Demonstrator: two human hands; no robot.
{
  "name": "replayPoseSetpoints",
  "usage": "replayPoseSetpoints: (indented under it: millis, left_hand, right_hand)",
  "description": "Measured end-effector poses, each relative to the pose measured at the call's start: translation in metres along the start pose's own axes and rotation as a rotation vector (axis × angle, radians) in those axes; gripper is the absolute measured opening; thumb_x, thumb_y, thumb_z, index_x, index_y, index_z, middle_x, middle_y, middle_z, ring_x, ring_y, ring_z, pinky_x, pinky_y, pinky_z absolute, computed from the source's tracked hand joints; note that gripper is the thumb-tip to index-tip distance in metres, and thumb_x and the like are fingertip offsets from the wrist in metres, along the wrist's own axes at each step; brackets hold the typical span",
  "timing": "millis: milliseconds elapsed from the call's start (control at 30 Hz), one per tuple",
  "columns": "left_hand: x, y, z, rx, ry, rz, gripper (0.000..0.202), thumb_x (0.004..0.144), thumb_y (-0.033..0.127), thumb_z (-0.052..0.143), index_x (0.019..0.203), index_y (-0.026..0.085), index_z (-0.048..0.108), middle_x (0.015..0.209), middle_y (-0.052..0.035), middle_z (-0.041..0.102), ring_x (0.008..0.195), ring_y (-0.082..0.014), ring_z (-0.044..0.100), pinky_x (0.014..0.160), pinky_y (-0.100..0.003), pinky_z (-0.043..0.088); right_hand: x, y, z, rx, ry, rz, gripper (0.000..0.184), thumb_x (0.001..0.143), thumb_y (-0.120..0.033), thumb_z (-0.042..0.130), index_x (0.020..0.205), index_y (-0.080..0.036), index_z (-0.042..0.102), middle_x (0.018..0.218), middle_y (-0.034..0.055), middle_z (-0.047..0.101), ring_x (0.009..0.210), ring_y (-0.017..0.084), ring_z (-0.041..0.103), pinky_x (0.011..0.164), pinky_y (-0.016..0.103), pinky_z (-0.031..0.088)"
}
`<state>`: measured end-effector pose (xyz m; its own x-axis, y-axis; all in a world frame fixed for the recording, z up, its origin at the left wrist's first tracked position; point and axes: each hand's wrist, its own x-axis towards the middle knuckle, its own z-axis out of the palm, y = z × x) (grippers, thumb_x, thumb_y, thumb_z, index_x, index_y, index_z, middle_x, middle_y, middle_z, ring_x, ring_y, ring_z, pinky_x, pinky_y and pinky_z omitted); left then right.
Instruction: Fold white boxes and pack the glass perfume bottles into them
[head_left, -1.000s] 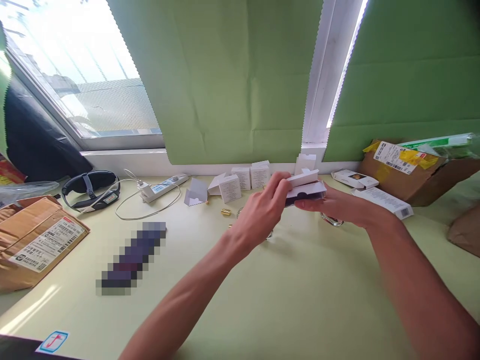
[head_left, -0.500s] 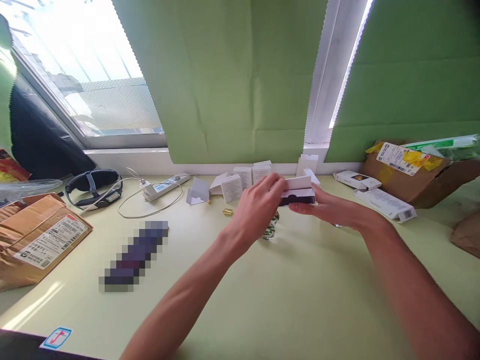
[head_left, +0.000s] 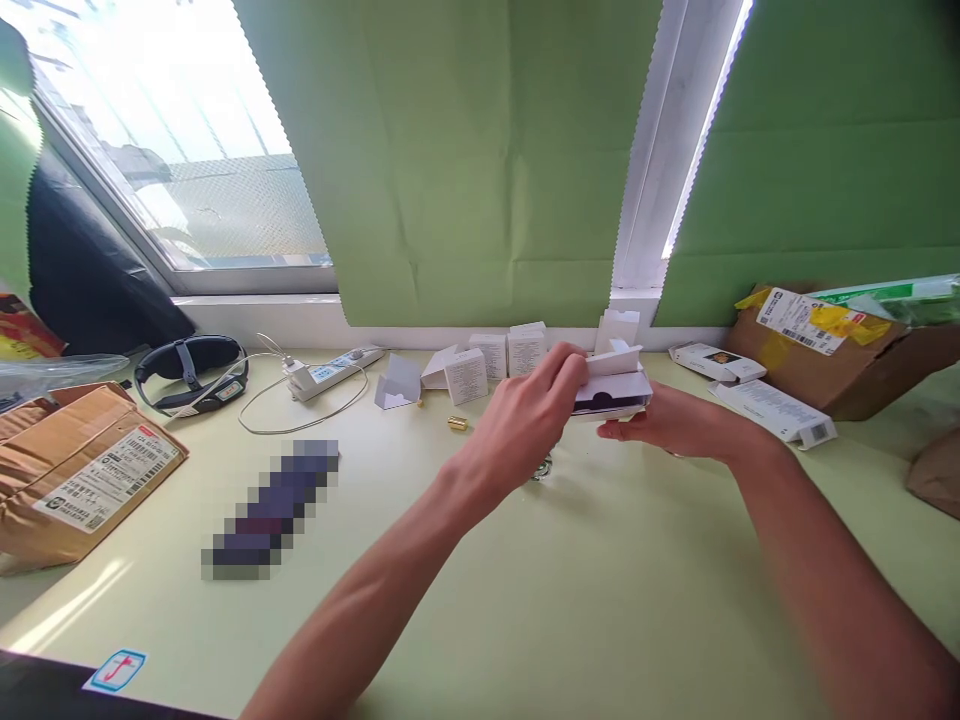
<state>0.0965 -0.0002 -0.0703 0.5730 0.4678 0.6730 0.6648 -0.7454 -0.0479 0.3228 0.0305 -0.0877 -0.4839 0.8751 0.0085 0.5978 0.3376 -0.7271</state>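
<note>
A small white cardboard box (head_left: pixel 616 388) is held between both hands above the table, its flap raised and a dark inside showing. My left hand (head_left: pixel 534 405) has its fingers curled against the box's left end. From the right, my right hand (head_left: pixel 667 420) grips the box, thumb beneath it and other fingers mostly hidden behind. Below my left hand, a shiny clear and green object (head_left: pixel 543 467) stands on the table, largely covered by the hand. A small gold cylinder (head_left: pixel 457 424) lies left of it.
Along the wall stand several small white boxes (head_left: pixel 466 376) and an opened one (head_left: pixel 398 382). A power strip (head_left: pixel 330 375), black headset (head_left: pixel 191 375) and pixelated dark object (head_left: pixel 270 510) are on the left. Cardboard parcels flank the table, left (head_left: pixel 94 475) and right (head_left: pixel 810 345), near flat white cartons (head_left: pixel 772 408).
Both hands have shifted slightly right with the box. It is tilted so its flap and dark opening show more. The shiny object is more covered by my left hand.
</note>
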Motion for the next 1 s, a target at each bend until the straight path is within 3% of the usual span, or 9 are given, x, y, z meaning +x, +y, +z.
replayPoseSetpoints:
  millis: [133,300,533,733,867,1000]
  left_hand:
    - [-0.002,0.002,0.005,0.017,0.033,0.073,0.038,0.076,-0.008,0.035,0.101,0.02,0.04,0.109,-0.0089,0.063,0.06,-0.0104,0.054,0.046,-0.024,0.03]
    - [-0.003,0.002,0.006,0.003,0.053,0.097,0.038,0.076,-0.008,0.034,0.102,0.019,0.041,0.11,-0.0087,0.062,0.062,-0.0102,0.052,0.045,-0.024,0.03]
    - [-0.003,0.003,0.001,-0.013,0.074,0.096,0.037,0.075,-0.007,0.036,0.102,0.018,0.041,0.111,-0.0088,0.061,0.061,-0.0089,0.05,0.045,-0.023,0.031]
    - [-0.003,0.007,-0.005,-0.027,0.02,0.098,0.035,0.077,-0.007,0.036,0.102,0.018,0.042,0.111,-0.0097,0.062,0.063,-0.0095,0.053,0.047,-0.023,0.032]
    - [-0.003,0.006,-0.009,-0.063,-0.039,0.061,0.032,0.082,-0.003,0.038,0.104,0.019,0.045,0.114,-0.0104,0.061,0.073,-0.0123,0.06,0.052,-0.022,0.038]
    - [-0.001,0.0,-0.009,-0.084,-0.044,-0.008,0.025,0.09,0.004,0.043,0.107,0.021,0.048,0.118,-0.0082,0.06,0.08,-0.0129,0.064,0.06,-0.022,0.046]
  right_hand:
    - [-0.004,-0.012,-0.003,0.044,0.006,0.051,0.029,0.081,-0.047,0.068,0.106,-0.032,0.066,0.084,0.0001,0.069,0.074,0.024,0.063,0.052,0.032,0.044]
    - [-0.005,-0.021,-0.004,0.085,0.011,0.081,0.029,0.075,-0.046,0.074,0.097,-0.03,0.066,0.077,-0.0014,0.065,0.068,0.021,0.058,0.053,0.03,0.039]
    - [-0.002,-0.014,-0.004,0.076,0.026,0.033,0.033,0.074,-0.051,0.075,0.093,-0.026,0.066,0.07,-0.0027,0.062,0.061,0.018,0.052,0.049,0.029,0.035]
    - [-0.006,-0.017,-0.006,0.085,-0.007,0.03,0.029,0.075,-0.047,0.077,0.087,-0.025,0.063,0.074,-0.0017,0.066,0.065,0.019,0.054,0.052,0.029,0.037]
    - [-0.003,-0.015,-0.005,0.151,-0.016,0.013,0.026,0.079,-0.047,0.073,0.096,-0.028,0.067,0.087,0.0001,0.071,0.078,0.022,0.062,0.058,0.03,0.044]
    - [0.002,-0.008,-0.004,0.179,0.021,0.033,0.043,0.073,-0.05,0.076,0.109,-0.029,0.066,0.096,0.0032,0.073,0.087,0.026,0.066,0.066,0.034,0.05]
